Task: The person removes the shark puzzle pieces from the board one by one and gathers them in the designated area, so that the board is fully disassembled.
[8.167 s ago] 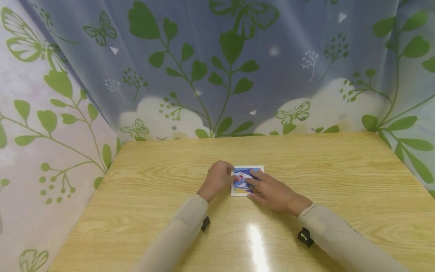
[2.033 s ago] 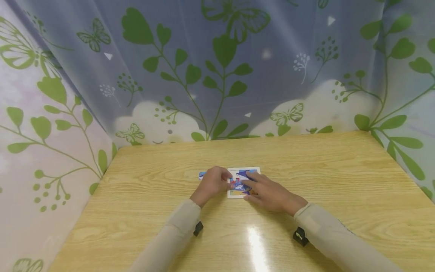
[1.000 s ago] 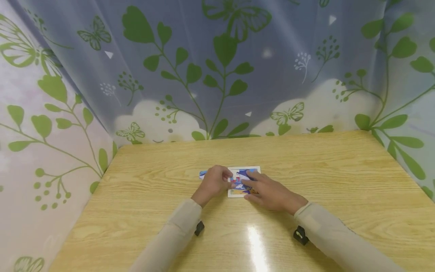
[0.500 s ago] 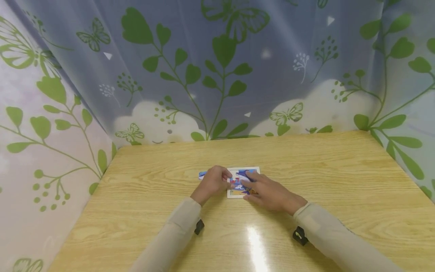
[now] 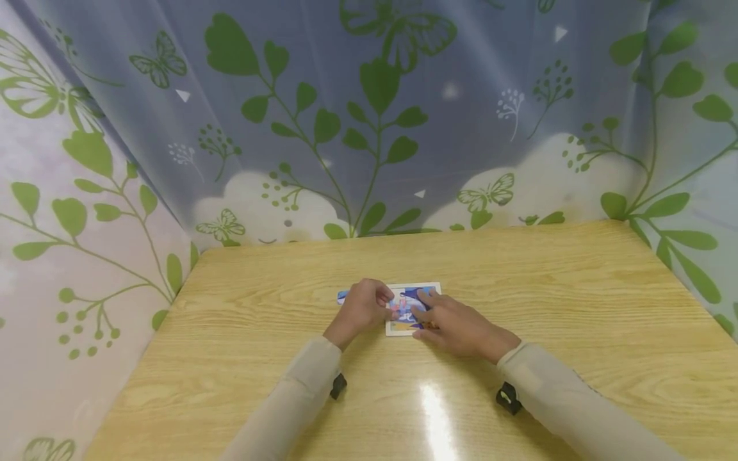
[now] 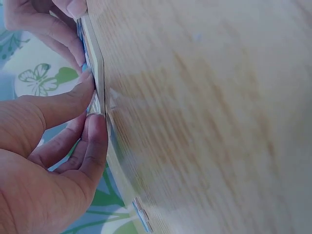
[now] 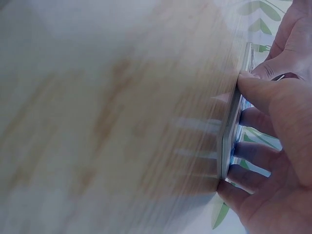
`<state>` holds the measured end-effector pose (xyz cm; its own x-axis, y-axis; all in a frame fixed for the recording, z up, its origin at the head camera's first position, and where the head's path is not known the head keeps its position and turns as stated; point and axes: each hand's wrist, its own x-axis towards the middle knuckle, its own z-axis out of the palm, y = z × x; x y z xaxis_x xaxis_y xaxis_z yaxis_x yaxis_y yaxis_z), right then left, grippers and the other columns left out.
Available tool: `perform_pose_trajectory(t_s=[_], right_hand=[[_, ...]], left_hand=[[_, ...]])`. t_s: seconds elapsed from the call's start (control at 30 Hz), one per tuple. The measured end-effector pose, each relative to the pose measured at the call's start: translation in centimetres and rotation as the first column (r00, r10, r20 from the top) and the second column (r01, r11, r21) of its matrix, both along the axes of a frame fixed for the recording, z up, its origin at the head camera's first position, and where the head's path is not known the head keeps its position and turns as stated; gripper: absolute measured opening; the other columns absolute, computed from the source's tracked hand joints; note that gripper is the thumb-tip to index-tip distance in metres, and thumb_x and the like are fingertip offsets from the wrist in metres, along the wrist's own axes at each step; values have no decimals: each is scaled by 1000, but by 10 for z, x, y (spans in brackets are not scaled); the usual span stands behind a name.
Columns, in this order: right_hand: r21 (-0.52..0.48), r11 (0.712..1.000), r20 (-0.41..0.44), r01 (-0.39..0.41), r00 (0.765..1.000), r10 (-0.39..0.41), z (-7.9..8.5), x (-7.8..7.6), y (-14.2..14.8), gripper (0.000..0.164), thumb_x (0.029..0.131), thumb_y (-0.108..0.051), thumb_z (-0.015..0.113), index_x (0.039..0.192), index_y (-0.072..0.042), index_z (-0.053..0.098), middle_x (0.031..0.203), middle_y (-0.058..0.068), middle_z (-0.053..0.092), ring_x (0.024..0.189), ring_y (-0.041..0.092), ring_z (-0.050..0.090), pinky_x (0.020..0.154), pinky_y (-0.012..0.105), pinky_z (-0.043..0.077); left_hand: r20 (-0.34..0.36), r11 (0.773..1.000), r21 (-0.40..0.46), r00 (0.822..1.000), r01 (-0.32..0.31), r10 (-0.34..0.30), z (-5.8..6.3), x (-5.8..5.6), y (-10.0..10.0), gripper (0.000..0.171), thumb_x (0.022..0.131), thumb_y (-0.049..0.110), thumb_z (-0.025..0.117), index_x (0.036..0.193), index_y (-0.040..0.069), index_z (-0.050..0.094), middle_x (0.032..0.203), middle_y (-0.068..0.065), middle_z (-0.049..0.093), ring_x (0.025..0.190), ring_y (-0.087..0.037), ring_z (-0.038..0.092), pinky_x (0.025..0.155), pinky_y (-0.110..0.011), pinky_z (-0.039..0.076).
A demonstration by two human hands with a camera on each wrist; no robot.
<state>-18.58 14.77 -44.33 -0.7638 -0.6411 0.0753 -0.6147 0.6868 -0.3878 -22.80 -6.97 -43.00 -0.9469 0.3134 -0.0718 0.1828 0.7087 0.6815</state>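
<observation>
A small jigsaw puzzle in a white-edged square frame (image 5: 416, 332) lies flat on the table. Its picture is blue, white, red and orange, with a pale bare patch at its upper left. At the left edge of the frame, my left hand (image 5: 364, 306) has its thumb and fingers bent together and pinches a puzzle piece (image 5: 403, 298), which is small and partly hidden. My right hand (image 5: 458, 325) rests on the right part of the puzzle with fingers spread; in the right wrist view its thumb (image 7: 256, 87) touches the frame's edge.
A loose blue puzzle piece (image 5: 342, 297) lies on the table left of my left hand; the hand partly hides it. The wooden table (image 5: 242, 384) reaches back to a leaf-and-butterfly curtain (image 5: 323, 128), which also hangs along both sides.
Since the oldest frame, the puzzle's upper left has become a pale patch and a loose piece shows at left. In the last half second, the red patch shifted slightly and my right fingers moved a little.
</observation>
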Motion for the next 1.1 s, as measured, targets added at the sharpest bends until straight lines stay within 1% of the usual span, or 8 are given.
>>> perform_pose_trajectory(t_s=[0.1,0.23,0.3,0.4,0.47,0.57,0.93,1.1], right_hand=[[0,1000,7,0,1000,0,1,0,0,50,101,-28,65,135,8,58,149,38,36,139,54,35,112,60,32],[-1,1000,2,-6,1000,6,2,0,0,51,101,-28,65,135,8,57,149,38,36,138,54,35,112,60,32],[0,1000,-1,-7,1000,7,2,0,0,51,101,-28,65,135,8,57,149,38,36,138,54,36,112,60,32],[3,1000,-1,-2,1000,2,2,0,0,51,101,-29,65,135,8,57,149,38,36,138,54,36,112,60,32],[4,1000,3,2,1000,-2,2,0,0,51,101,-29,65,135,7,58,149,37,36,138,54,36,113,60,32],[5,1000,9,6,1000,-6,3,0,0,51,101,-29,64,136,7,58,150,37,36,139,54,35,113,60,31],[5,1000,0,-5,1000,5,2,1,1,50,102,-29,64,135,8,58,150,37,35,139,54,35,113,61,30],[-4,1000,-2,-15,1000,15,2,0,1,47,102,-28,64,133,8,61,150,37,36,140,54,33,114,61,29]], left_hand=[[-18,1000,19,1000,-19,19,0,1,1,20,84,7,83,100,1,75,95,-7,72,89,-20,67,81,-33,57],[-19,994,103,999,-49,51,-2,2,-1,8,90,8,78,96,3,76,90,-6,74,83,-17,70,75,-32,59],[0,985,160,998,-66,67,-4,3,-2,4,91,6,75,94,3,76,88,-5,74,80,-16,70,72,-31,59],[43,962,256,996,-92,83,-5,2,-5,4,93,4,73,93,1,75,86,-6,73,77,-17,70,71,-30,59],[79,940,321,993,-113,93,-4,2,-7,5,93,1,71,94,-2,75,87,-10,73,77,-20,71,72,-31,59],[109,914,379,988,-142,108,-4,1,-10,5,92,-3,70,94,-5,74,88,-13,72,79,-24,72,73,-31,60],[139,895,387,973,-224,183,3,3,-29,5,92,-5,70,96,-6,72,91,-15,71,80,-24,72,75,-34,60],[131,898,365,969,-246,212,4,5,-41,5,92,-4,70,96,-4,73,92,-14,71,81,-24,71,75,-34,60]])
